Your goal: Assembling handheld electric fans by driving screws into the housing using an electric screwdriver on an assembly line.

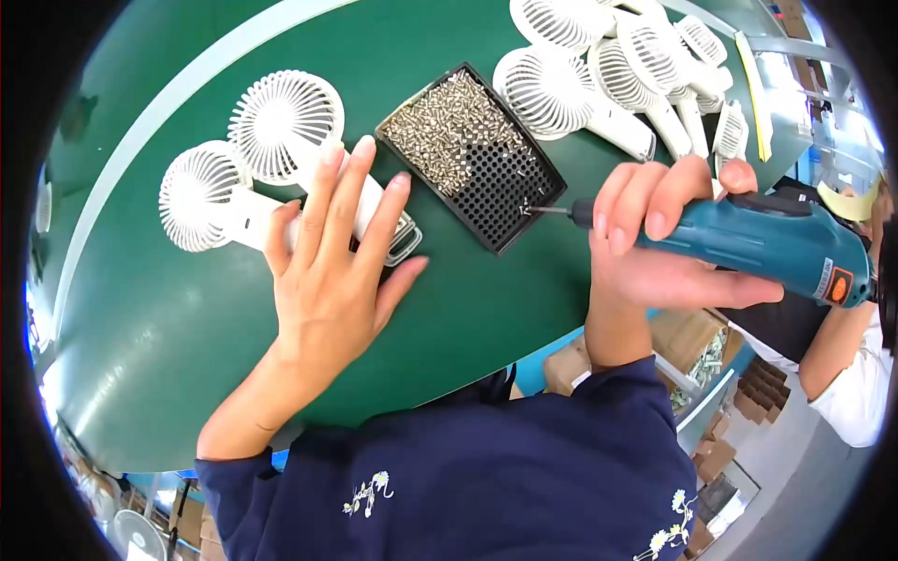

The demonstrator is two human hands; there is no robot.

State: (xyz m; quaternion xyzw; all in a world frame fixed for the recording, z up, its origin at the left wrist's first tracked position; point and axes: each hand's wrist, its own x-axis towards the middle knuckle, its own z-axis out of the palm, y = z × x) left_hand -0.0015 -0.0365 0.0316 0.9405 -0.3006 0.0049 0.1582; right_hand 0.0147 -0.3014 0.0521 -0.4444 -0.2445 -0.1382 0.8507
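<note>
My right hand [645, 243] is wrapped round a teal electric screwdriver [758, 241], held level with its bit pointing left. The bit's tip is over the lower right part of a black perforated tray [491, 192], at a small screw; whether it touches cannot be told. Small silvery screws [458, 117] are heaped over the tray's far half, and rows of holes show in the near half. My left hand [327, 290] lies with fingers spread across the handles of two white handheld fans, one farther [285, 126] and one nearer [199, 196]. It partly hides both handles.
More white handheld fans [547, 93] are piled at the far right of the green table [468, 309]. A yellow strip [754, 103] lies beside them. Another person's arm [837, 341] is at the right edge. Cardboard boxes [762, 388] stand below the table.
</note>
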